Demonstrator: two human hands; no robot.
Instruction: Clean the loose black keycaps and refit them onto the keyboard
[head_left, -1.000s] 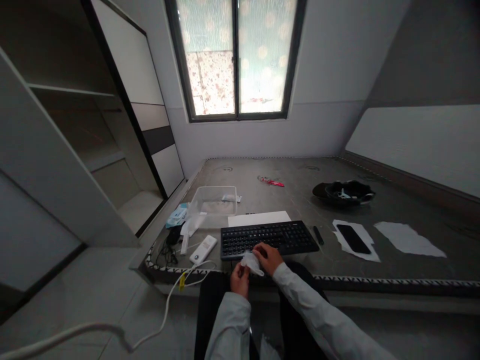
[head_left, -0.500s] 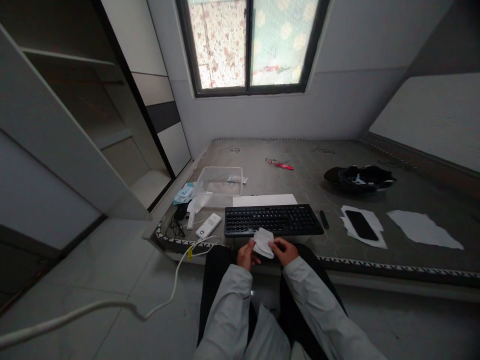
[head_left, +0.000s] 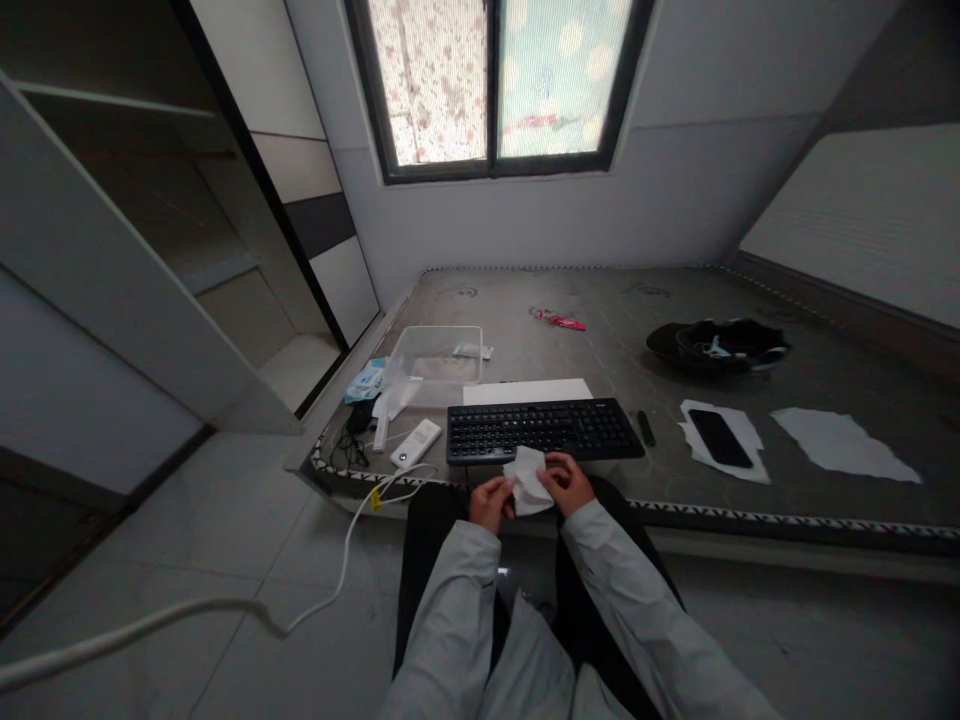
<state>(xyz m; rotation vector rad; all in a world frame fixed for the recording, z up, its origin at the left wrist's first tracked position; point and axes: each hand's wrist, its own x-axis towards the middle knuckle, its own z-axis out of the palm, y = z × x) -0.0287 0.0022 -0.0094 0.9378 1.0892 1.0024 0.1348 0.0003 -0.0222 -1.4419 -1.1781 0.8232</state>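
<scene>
A small white tissue, creased and partly folded, is held up between both hands above my lap. My left hand pinches its left edge. On the opposite side, the thumb and fingers of my right hand grip it. Just beyond the hands lies a black keyboard, its front edge partly covered by the tissue and my right fingers. A white sheet or box shows behind the keyboard. Left of the keyboard is a white power bank with a cable.
A clear plastic bin stands at the back left, near a blue packet. To the right, a black phone rests on white paper, beside another paper sheet. A black cap and red item lie farther back.
The tissue looks more spread out and wider than before. My right hand has shifted slightly up along its edge, and the whole view has tilted a little.
</scene>
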